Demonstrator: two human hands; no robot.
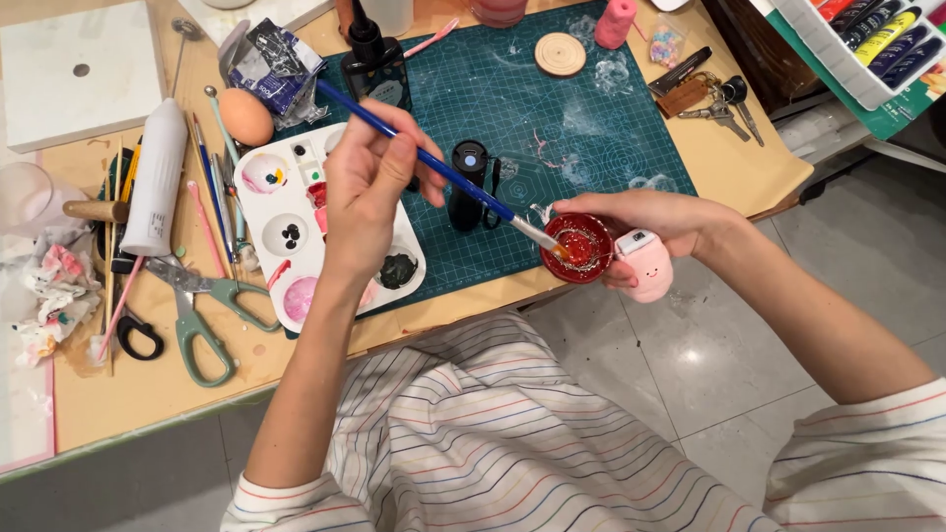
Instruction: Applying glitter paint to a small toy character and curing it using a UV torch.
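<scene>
Sitting close against the tabletop (187,389) edge in a striped shirt, the person works over their lap. The right hand (662,229) has its fingers wrapped around a small pink figure (647,268) topped by a shallow red dish (578,246), held out past the tabletop's edge above the tiled floor (690,384). The left hand (367,182) pinches a blue-handled paintbrush (434,165) between thumb and fingers, the bristles touching the inside of the dish. I would judge the risk to be here: nothing lies under the dish, so a slip of the right hand's hold would drop it onto the tiles, and a loaded brush could drip onto the shirt.

Just beyond the left hand lies a white paint palette (286,197) with dark, pink and red dabs in its wells; the forearm passes right over it and could smear wet paint. Left of it lie green-handled scissors (202,315), several spare brushes and a white tube (156,177). Farther off sit a green cutting mat (552,118), a black bottle (372,59), an egg (245,116), a round wooden disc (560,53) and a bunch of keys (719,103).
</scene>
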